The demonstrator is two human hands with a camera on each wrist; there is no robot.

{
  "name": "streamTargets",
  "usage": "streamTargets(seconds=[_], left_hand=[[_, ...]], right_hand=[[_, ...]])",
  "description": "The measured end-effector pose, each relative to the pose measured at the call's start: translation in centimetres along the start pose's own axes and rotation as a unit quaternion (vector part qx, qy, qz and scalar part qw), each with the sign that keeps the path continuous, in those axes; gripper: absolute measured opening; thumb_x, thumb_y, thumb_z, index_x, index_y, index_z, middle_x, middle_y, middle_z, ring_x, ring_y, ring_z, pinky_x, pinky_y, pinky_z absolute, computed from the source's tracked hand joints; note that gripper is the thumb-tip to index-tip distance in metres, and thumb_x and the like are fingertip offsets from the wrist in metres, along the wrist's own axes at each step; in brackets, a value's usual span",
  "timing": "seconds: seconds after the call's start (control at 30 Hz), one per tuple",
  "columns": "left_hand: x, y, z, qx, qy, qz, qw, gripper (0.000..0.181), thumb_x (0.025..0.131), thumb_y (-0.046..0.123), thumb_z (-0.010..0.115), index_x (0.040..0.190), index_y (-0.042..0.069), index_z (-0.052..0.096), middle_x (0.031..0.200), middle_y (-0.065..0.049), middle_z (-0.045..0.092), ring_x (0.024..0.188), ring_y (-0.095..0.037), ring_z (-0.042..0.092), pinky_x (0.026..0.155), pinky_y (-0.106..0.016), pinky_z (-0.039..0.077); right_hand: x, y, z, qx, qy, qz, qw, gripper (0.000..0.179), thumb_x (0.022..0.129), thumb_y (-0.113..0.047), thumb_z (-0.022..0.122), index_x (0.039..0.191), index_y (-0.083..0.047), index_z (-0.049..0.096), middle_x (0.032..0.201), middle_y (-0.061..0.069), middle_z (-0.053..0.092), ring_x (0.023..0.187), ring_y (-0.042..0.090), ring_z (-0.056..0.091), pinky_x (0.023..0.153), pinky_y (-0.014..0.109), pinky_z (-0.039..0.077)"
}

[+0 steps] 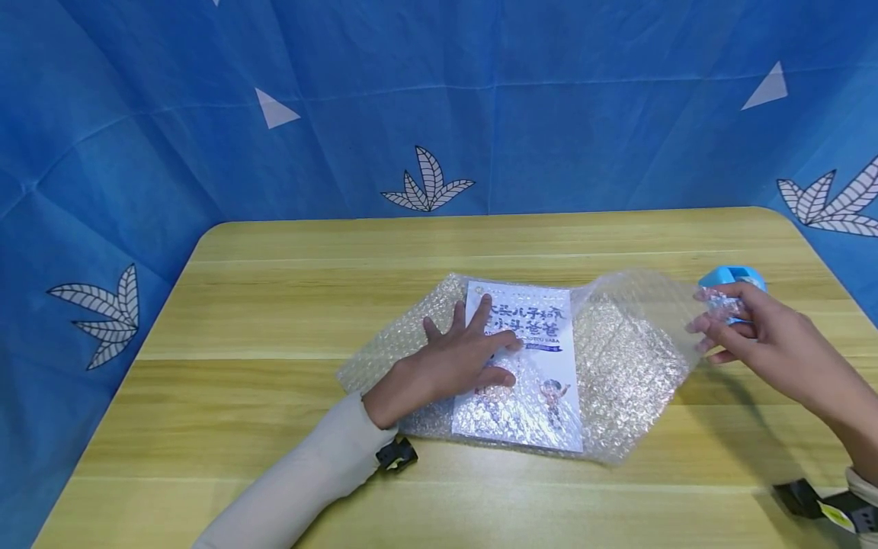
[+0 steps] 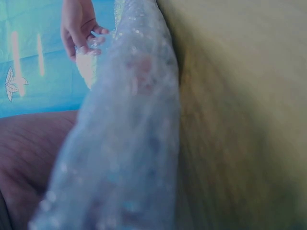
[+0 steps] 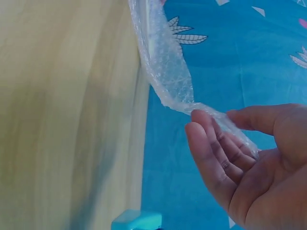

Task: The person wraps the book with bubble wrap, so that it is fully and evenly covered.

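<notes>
A white book (image 1: 535, 412) with blue lettering and a small cartoon figure lies on a sheet of bubble wrap (image 1: 617, 381), which also seems to cover its lower part. My left hand (image 1: 456, 354) rests on the book's left side with its fingers spread. Off to the right, my right hand (image 1: 761, 332) pinches the raised right end of the bubble wrap between thumb and fingers. The right wrist view shows the lifted wrap (image 3: 180, 96) running up from that hand (image 3: 259, 163). In the left wrist view the wrapped book edge is blurred.
Just behind my right hand stands a blue tape dispenser (image 1: 732, 276), partly hidden. The wooden table (image 1: 274, 305) runs out to a blue cloth backdrop (image 1: 357, 137) with leaf patterns. Black wrist straps (image 1: 396, 455) sit on both arms.
</notes>
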State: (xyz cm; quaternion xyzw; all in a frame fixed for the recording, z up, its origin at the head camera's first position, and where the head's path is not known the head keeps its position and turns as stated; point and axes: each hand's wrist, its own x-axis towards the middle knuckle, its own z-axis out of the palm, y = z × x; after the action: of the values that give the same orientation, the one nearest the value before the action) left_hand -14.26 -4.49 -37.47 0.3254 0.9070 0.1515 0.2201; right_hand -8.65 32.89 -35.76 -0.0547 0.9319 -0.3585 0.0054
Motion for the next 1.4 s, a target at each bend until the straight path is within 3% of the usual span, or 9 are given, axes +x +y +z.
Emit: streamTargets(seconds=[0.17, 0.27, 0.4, 0.53, 0.8, 0.97, 1.07, 1.4], left_hand=[[0.0, 0.0, 0.0, 0.004, -0.002, -0.001, 1.0, 0.052, 0.103, 0.05, 0.057, 0.153, 0.035, 0.051, 0.172, -0.019, -0.006, 0.151, -0.057, -0.004, 0.103, -0.088, 0.012], [0.0, 0.1, 0.0, 0.005, -0.002, -0.001, 1.0, 0.052, 0.103, 0.05, 0.057, 0.153, 0.035, 0.051, 0.172, -0.019, -0.006, 0.151, -0.057, -0.004, 0.103, -0.088, 0.012], [0.0, 0.1, 0.0, 0.006, -0.002, -0.001, 1.0, 0.052, 0.103, 0.049, 0.057, 0.153, 0.035, 0.051, 0.172, -0.019, -0.005, 0.151, -0.056, -0.004, 0.103, -0.088, 0.012], [0.0, 0.1, 0.0, 0.002, -0.001, -0.002, 1.0, 0.053, 0.103, 0.049, 0.058, 0.153, 0.035, 0.051, 0.173, -0.019, -0.005, 0.151, -0.056, -0.004, 0.103, -0.088, 0.011], [0.2, 0.1, 0.0, 0.002, 0.001, -0.002, 1.0, 0.052, 0.103, 0.048, 0.059, 0.152, 0.035, 0.052, 0.172, -0.019, -0.005, 0.151, -0.056, -0.004, 0.103, -0.088, 0.012], [0.3, 0.1, 0.0, 0.005, 0.004, -0.004, 1.0, 0.051, 0.102, 0.048, 0.06, 0.151, 0.034, 0.053, 0.172, -0.019, -0.004, 0.151, -0.056, -0.004, 0.103, -0.088, 0.012], [0.3, 0.1, 0.0, 0.003, 0.004, -0.007, 1.0, 0.052, 0.102, 0.048, 0.061, 0.151, 0.035, 0.053, 0.173, -0.019, -0.005, 0.151, -0.056, -0.005, 0.103, -0.089, 0.011], [0.2, 0.1, 0.0, 0.002, 0.003, -0.006, 1.0, 0.052, 0.102, 0.048, 0.06, 0.152, 0.035, 0.053, 0.173, -0.019, -0.004, 0.151, -0.056, -0.006, 0.103, -0.089, 0.011]], right_hand=[[0.2, -0.7, -0.2, 0.027, 0.003, 0.0, 0.9996, 0.04, 0.108, -0.002, 0.052, 0.144, 0.01, 0.038, 0.107, 0.03, 0.07, 0.076, 0.001, 0.069, 0.06, 0.026, 0.06], [0.3, -0.8, -0.4, 0.048, 0.002, 0.004, 0.9988, 0.037, 0.108, -0.004, 0.053, 0.142, 0.004, 0.041, 0.102, 0.009, 0.075, 0.077, 0.005, 0.071, 0.063, 0.028, 0.06], [0.5, -0.8, -0.7, 0.086, -0.009, 0.002, 0.9963, 0.033, 0.108, -0.008, 0.055, 0.139, -0.015, 0.046, 0.099, -0.015, 0.074, 0.079, 0.013, 0.074, 0.068, 0.026, 0.06], [1.0, -1.3, -0.7, 0.113, -0.021, -0.003, 0.9934, 0.033, 0.108, -0.01, 0.056, 0.139, -0.021, 0.047, 0.102, -0.011, 0.076, 0.081, 0.017, 0.076, 0.07, 0.024, 0.06], [1.9, -2.9, -0.5, 0.086, -0.025, 0.018, 0.9958, 0.051, 0.11, -0.017, 0.053, 0.153, 0.003, 0.034, 0.1, -0.016, 0.074, 0.078, 0.017, 0.076, 0.075, 0.007, 0.048], [2.0, -3.1, -0.4, 0.134, -0.013, -0.002, 0.9909, 0.035, 0.109, -0.008, 0.053, 0.142, -0.018, 0.046, 0.1, -0.014, 0.074, 0.076, 0.018, 0.076, 0.079, 0.009, 0.05], [2.2, -3.2, -0.2, 0.155, -0.011, -0.006, 0.9878, 0.035, 0.108, -0.006, 0.055, 0.134, -0.028, 0.049, 0.1, -0.012, 0.075, 0.075, 0.018, 0.076, 0.08, 0.009, 0.05], [2.3, -3.2, 0.0, 0.156, -0.015, -0.002, 0.9876, 0.036, 0.108, -0.006, 0.056, 0.135, -0.028, 0.046, 0.1, -0.013, 0.075, 0.075, 0.018, 0.076, 0.079, 0.012, 0.053]])
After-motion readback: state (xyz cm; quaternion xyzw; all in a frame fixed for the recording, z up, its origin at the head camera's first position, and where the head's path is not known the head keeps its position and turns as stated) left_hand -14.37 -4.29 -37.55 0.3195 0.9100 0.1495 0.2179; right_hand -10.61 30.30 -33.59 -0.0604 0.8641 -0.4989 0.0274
